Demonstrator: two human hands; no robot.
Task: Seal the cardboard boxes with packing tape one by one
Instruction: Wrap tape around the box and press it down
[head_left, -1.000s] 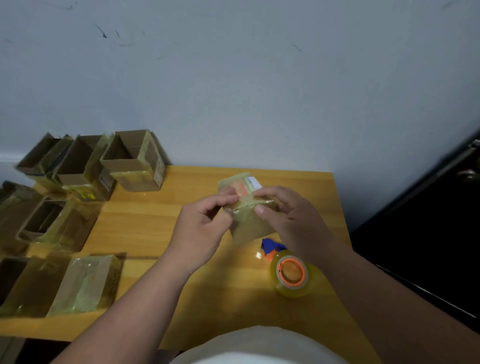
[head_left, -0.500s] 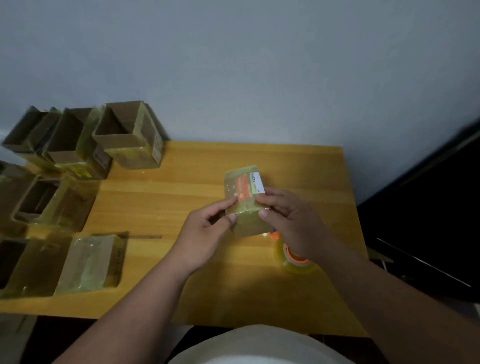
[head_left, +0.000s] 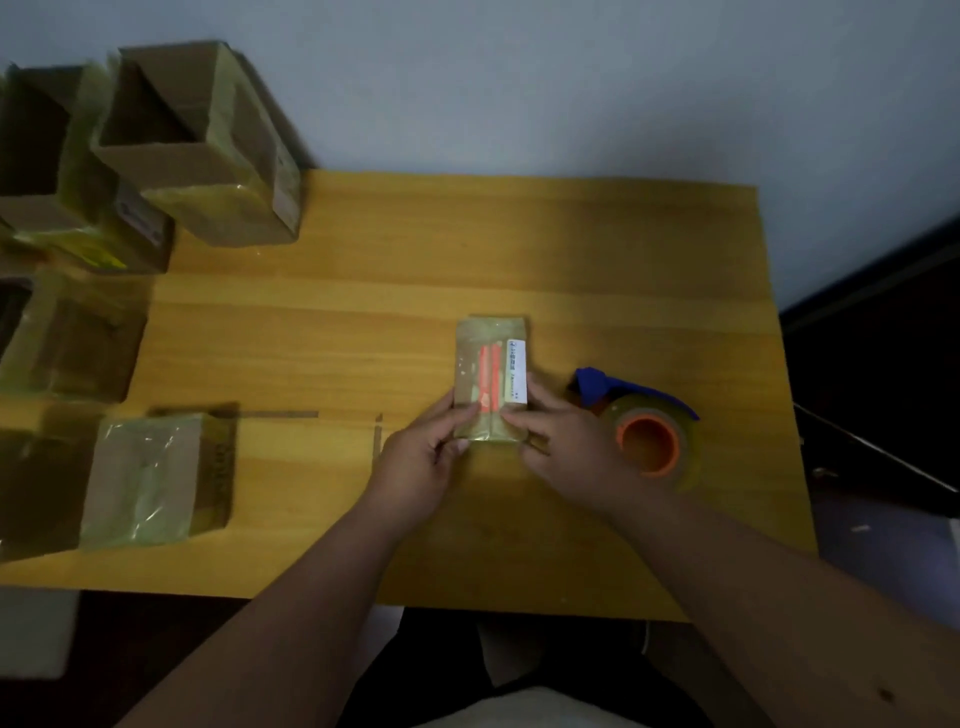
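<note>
A small cardboard box (head_left: 491, 371) wrapped in yellowish tape, with an orange stripe and a white label on top, lies on the wooden table (head_left: 415, 249). My left hand (head_left: 423, 457) grips its near left corner, fingers curled against the side. My right hand (head_left: 566, 447) holds its near right corner with thumb and fingers on the box. A roll of clear packing tape (head_left: 649, 441) with an orange core and a blue dispenser part lies just right of my right hand.
Several open cardboard boxes (head_left: 202, 150) stand along the table's left side and back left corner. A taped box (head_left: 156, 478) lies at the near left. A dark piece of furniture (head_left: 883, 338) is to the right of the table.
The box has come down from mid-air onto the table and now lies flat with its label up. Both hands have stayed on its near end. The camera has tilted downward.
</note>
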